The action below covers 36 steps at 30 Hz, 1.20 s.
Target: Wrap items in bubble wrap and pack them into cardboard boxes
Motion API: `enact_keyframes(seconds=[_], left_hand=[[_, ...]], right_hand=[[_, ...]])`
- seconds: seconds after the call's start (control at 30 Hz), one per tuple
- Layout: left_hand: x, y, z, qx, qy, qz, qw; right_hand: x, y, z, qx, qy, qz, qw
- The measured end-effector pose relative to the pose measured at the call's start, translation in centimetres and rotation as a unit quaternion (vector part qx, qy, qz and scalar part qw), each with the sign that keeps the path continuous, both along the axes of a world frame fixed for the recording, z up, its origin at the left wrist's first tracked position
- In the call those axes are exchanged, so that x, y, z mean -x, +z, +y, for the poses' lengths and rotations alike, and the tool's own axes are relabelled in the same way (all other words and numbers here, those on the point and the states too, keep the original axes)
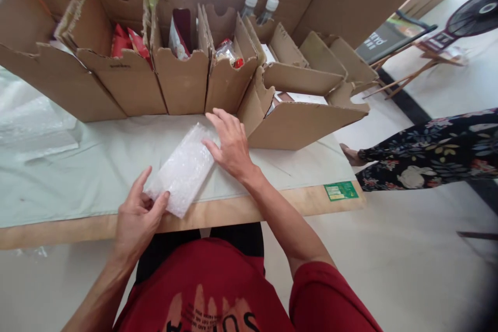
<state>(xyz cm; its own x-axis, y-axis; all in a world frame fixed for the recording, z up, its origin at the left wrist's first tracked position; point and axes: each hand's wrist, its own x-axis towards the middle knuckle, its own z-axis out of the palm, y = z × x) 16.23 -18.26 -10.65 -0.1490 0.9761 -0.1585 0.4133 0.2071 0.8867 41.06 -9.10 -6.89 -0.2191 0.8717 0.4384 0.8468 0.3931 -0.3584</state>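
Note:
A flat, pale object in bubble wrap lies slantwise on the covered table, its near end close to the front edge. My left hand is at its near left corner. The thumb presses on top of the wrap and the curled fingers are at the side, partly hidden. At the far right end, my right hand has its fingers spread, the thumb and fingertips by the wrap's edge. What is inside the wrap cannot be made out.
Cut cardboard bins line the back, holding red packets, bottles and boxes. Another bin stands at right. Clear plastic wrap lies left. A person's patterned trousers and a fan are at right.

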Motion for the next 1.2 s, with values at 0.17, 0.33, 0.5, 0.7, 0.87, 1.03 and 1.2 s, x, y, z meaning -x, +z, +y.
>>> enact_keyframes(seconds=[0.17, 0.33, 0.5, 0.7, 0.87, 1.03, 1.2], left_hand=[[-0.3, 0.8, 0.0, 0.068, -0.015, -0.043, 0.997], [-0.3, 0.8, -0.7, 0.123, -0.026, -0.08, 0.989], [2.2, 0.8, -2.4, 0.072, -0.032, -0.095, 0.992], [3.5, 1.1, -2.1, -0.258, -0.168, 0.186, 0.933], [2.6, 0.3, 0.5, -0.253, -0.252, 0.165, 0.92], [1.6, -0.1, 2.6, -0.052, -0.192, 0.117, 0.973], [0.7, 0.3, 3.5, -0.02, -0.176, 0.151, 0.973]], right_hand=[[1.6, -0.4, -9.0, 0.096, 0.192, -0.032, 0.976], [6.0, -4.4, -13.8, 0.069, 0.132, -0.028, 0.988], [6.0, -6.0, -12.8, 0.029, 0.112, 0.043, 0.992], [4.6, -4.6, -11.6, 0.109, 0.134, 0.102, 0.98], [4.6, -4.0, -10.1, 0.216, 0.091, 0.206, 0.95], [4.0, -4.5, -9.6, 0.236, 0.029, 0.327, 0.915], [3.5, -3.9, -11.8, 0.028, -0.015, 0.185, 0.982]])
